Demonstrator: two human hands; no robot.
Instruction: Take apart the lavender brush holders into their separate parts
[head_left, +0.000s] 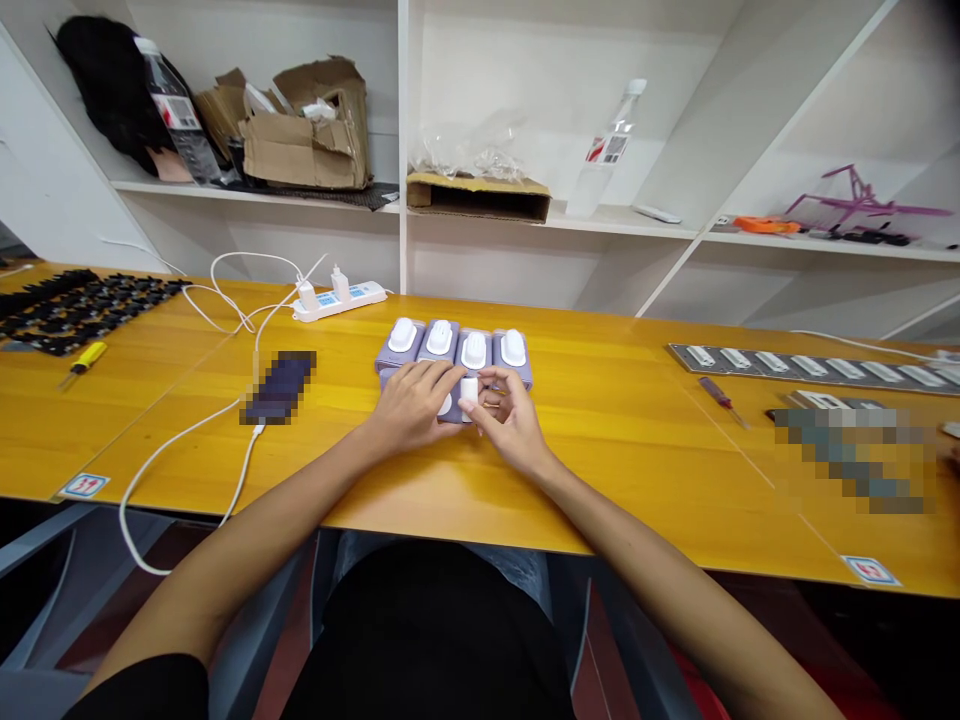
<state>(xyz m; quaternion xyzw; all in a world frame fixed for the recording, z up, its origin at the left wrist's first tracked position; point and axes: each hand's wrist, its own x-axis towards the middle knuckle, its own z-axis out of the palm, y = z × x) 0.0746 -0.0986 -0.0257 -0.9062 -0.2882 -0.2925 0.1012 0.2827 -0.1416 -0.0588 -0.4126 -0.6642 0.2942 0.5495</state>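
Observation:
Several purple boxes (437, 342) stand close together on the table, and the back ones carry white oval pieces (473, 350) on top. My right hand (514, 420) pinches a small white block-like piece (469, 398) between thumb and index finger, right over the front of the group. My left hand (409, 405) curls around a front purple box (450, 416), with its fingertips near the white piece. A round white patch shows on that box between my hands. The palms and my hands hide much of the front row.
To the left lie a phone (280, 387) on a white cable, a power strip (341, 300) and a yellow screwdriver (84, 362). Rightward are another screwdriver (722, 401) and a long strip of white pieces (810, 366). Shelves behind hold bottles and a torn cardboard box (304, 150).

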